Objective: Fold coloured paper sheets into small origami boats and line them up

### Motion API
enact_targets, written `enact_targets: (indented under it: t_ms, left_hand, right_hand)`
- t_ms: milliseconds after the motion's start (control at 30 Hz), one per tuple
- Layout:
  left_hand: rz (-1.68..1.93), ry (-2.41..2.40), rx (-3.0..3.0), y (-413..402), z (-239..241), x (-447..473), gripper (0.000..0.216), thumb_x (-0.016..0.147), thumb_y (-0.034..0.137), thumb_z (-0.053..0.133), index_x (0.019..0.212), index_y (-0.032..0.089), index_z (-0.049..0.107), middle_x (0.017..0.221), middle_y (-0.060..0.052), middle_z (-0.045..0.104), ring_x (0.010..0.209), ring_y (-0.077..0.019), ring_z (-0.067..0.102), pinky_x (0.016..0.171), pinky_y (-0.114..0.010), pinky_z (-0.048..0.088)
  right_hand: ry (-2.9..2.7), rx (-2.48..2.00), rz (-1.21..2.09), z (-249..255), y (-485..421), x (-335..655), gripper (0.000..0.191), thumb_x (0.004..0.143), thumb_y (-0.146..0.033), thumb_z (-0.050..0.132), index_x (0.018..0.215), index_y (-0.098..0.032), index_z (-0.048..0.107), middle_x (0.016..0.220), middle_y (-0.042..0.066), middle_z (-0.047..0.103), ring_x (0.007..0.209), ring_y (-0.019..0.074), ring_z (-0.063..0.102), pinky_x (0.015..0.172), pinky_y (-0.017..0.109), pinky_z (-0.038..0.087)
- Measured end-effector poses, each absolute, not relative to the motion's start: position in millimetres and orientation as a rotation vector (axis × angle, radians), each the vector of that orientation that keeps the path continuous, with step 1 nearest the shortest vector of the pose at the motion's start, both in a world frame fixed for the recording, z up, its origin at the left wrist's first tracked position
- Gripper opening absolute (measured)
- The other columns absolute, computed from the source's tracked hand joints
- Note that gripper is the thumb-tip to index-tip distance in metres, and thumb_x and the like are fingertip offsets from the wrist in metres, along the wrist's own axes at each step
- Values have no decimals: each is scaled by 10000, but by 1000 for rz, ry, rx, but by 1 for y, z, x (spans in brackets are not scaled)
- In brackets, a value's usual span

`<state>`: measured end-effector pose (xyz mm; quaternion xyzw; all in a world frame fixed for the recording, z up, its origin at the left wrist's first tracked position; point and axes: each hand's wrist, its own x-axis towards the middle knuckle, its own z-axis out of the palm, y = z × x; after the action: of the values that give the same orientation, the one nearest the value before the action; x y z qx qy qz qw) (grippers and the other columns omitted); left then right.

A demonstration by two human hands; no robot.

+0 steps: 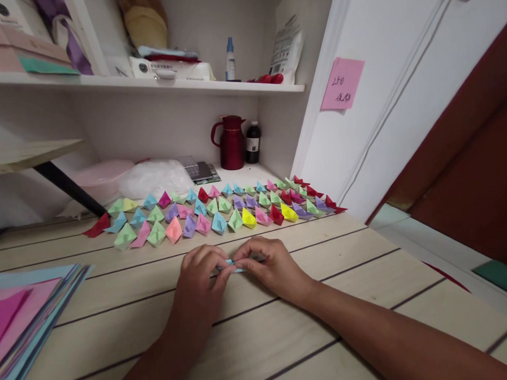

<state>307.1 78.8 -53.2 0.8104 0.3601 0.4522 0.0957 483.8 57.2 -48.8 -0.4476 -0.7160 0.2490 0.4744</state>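
Left hand and right hand pinch a small blue paper at the centre of the frame.
The fingertips of both hands meet low over the wooden table and are closed on the blue paper, of which only a sliver shows between them. Just above them lie rows of folded paper boats in many colours. A stack of coloured sheets sits at lower left, and a red jug stands upper middle.

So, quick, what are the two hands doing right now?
Left hand: closed, pinching the small light-blue folded paper.
Right hand: closed, pinching the same paper's other end.
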Motion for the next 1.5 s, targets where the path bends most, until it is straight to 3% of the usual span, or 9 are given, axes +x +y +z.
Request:
enact_targets:
  t_ms: [233,400,567,800,900,1067,1200,1333,1500]
  left_hand:
    - [1291,1050,2332,77,-49,307,178,826,239,579,654,225,538,685,39,596,727,-158,581,846,-345,433]
    - [1247,1153,2236,78,-49,307,119,782,269,619,674,235,582,671,38,609,746,-172,596,848,-356,442]
    - [1128,1279,1956,75,-47,307,317,771,329,630,1081,265,624,661,48,584,720,-174,612,709,-309,485]
    - [1076,1193,1622,79,-44,304,420,816,425,563,1169,212,646,524,72,535,467,-129,544,536,-272,491]
    - [1161,1233,1561,87,-46,294,451,876,466,478,1180,173,635,439,77,504,423,-133,517,627,-310,515]
    - [1262,1287,1603,99,-48,287,518,863,521,492,1239,169,552,799,-25,685,729,-176,654,779,-351,512]
    - [1196,1198,1930,99,-51,292,567,756,559,622,1187,193,576,1146,-107,637,982,-239,628,865,-411,487]
    - [1073,1162,2336,95,-55,298,317,697,443,734,936,244,676,927,-31,715,899,-233,651,954,-470,414]
    - [985,1096,2658,89,-56,300,109,843,295,605,757,248,653,721,34,706,738,-170,651,1009,-462,325]
  right_hand:
    - [-1697,-1060,701,-51,59,484,272,809,-199,687,1076,-198,637,776,-7,671,736,134,615,712,247,476]
    - [-1855,-1131,478,-50,61,486,159,842,-305,666,762,-169,687,766,33,695,739,150,600,681,256,435]
    - [-1954,-1126,349,-46,59,486,178,866,-310,645,757,-170,661,740,16,691,713,137,593,747,279,402]
    - [-2053,-1120,349,-44,56,483,144,868,-277,643,770,-172,654,710,10,679,704,142,594,755,288,398]
    - [-2119,-1087,336,-47,57,484,115,865,-256,645,781,-177,651,732,7,690,731,146,604,785,302,387]
    - [-2141,-1114,263,-50,62,489,106,874,-255,631,804,-177,650,760,19,696,760,161,602,799,315,370]
    - [-2166,-1129,114,-50,61,492,117,889,-268,601,832,-179,651,790,30,692,796,177,581,810,333,347]
    - [-2162,-1116,-20,-48,58,492,160,912,-293,557,846,-180,649,787,36,674,791,180,550,816,351,330]
    - [-2164,-1069,-123,-46,56,491,199,937,-303,508,854,-184,644,781,43,659,782,181,520,838,366,322]
